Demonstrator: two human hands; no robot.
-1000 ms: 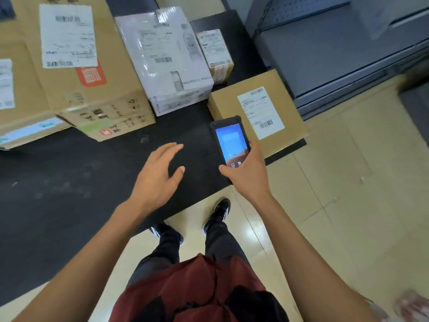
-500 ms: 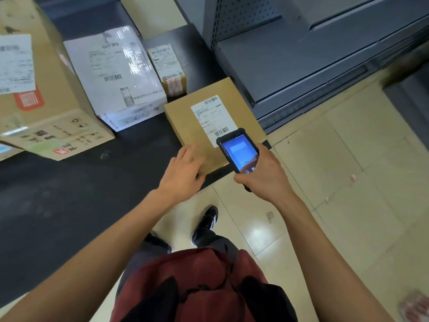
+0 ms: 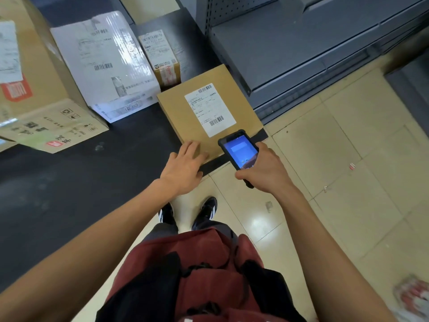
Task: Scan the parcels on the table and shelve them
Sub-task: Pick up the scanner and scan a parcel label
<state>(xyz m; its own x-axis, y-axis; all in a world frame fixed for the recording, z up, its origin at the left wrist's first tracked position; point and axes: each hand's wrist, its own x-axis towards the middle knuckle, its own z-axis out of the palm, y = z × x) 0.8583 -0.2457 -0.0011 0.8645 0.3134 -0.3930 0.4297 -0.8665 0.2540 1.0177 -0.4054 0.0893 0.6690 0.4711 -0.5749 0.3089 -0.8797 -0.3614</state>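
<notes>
A flat brown parcel (image 3: 185, 112) with a white barcode label lies at the right end of the black table (image 3: 92, 177). My left hand (image 3: 184, 166) rests with straight fingers on the parcel's near corner. My right hand (image 3: 264, 169) grips a black handheld scanner (image 3: 239, 148), its blue screen lit, held just above the parcel's near right edge, below the label.
Further back on the table sit a small taped box (image 3: 162, 59), a white plastic-wrapped parcel (image 3: 104, 66) and a large cardboard box (image 3: 46, 112). Grey metal shelving (image 3: 301, 47) stands at the right of the table. Tiled floor (image 3: 325, 182) lies beneath me.
My left hand moved from the bare tabletop onto the flat parcel's near corner. My right hand brought the scanner to the parcel's near edge. The view shifted right toward the shelving.
</notes>
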